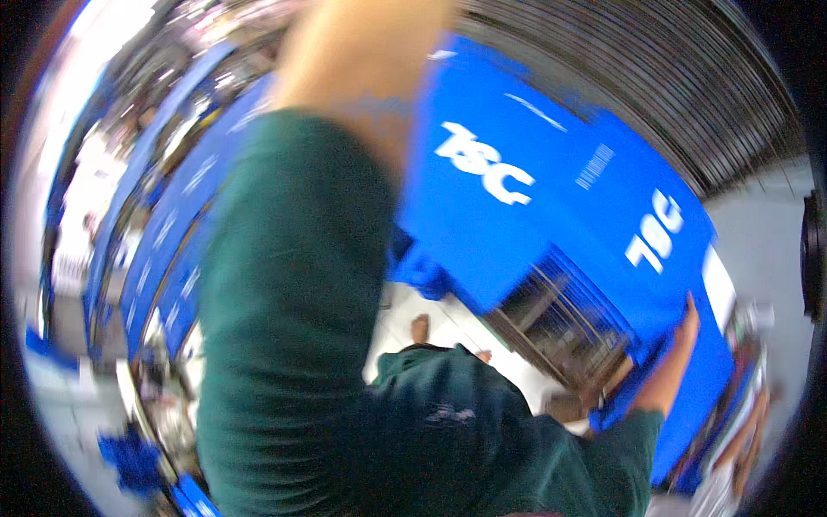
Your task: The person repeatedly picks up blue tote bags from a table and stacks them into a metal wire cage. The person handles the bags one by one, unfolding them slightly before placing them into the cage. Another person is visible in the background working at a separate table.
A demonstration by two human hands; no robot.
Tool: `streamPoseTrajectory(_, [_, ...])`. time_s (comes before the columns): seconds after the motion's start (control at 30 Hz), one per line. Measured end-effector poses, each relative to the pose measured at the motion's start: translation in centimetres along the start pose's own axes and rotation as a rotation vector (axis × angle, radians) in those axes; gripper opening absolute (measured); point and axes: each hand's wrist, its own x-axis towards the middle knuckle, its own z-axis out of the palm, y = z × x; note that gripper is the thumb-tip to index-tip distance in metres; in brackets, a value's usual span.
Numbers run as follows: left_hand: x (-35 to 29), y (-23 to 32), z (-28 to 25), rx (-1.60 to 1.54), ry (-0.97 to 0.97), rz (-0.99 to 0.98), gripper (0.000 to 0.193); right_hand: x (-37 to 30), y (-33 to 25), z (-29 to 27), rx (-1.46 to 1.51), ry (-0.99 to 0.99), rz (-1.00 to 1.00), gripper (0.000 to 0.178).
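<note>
A broad blue sheet or cover (469, 211) with large white print spreads in front of me and to the right. Its folds and edges are blurred, and its material is hard to tell. My right hand (688, 317) is at its right part, touching or very close to the blue surface. At least one finger points upward there; the others are hidden or smeared. My raised left arm in a green sleeve (297, 284) crosses the view, and its hand lies beyond the upper edge.
Below the blue sheet shows a dark slatted rack or crate (564, 314). Blue-fronted shelves (177, 215) full of blurred goods stand at the left. A grey ribbed shutter (663, 77) is at the far right. My bare foot (419, 328) stands on white floor tiles (448, 320).
</note>
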Motion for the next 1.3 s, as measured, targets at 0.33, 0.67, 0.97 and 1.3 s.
streamPoseTrajectory(0.33, [0.6, -2.3, -0.4, 0.038, -0.077, -0.093, 0.096, 0.7, -0.1, -2.7, 0.003, -0.021, 0.322, 0.060])
streamPoseTrajectory(0.67, [-0.1, -1.9, -0.6, 0.002, -0.072, -0.051, 0.094, 0.6, 0.8, -5.3, 0.031, -0.130, 0.303, 0.067])
streamPoseTrajectory(0.97, [-0.2, -0.9, 0.7, 0.107, 0.061, 0.179, 0.092, -4.7, 2.8, -5.1, -0.266, 0.310, 0.155, 0.096])
streamPoseTrajectory(1.3, [2.0, -4.3, 3.5, 0.661, 0.130, 0.322, 0.082, -15.9, 6.1, -6.8, 0.324, 0.792, -0.322, 0.040])
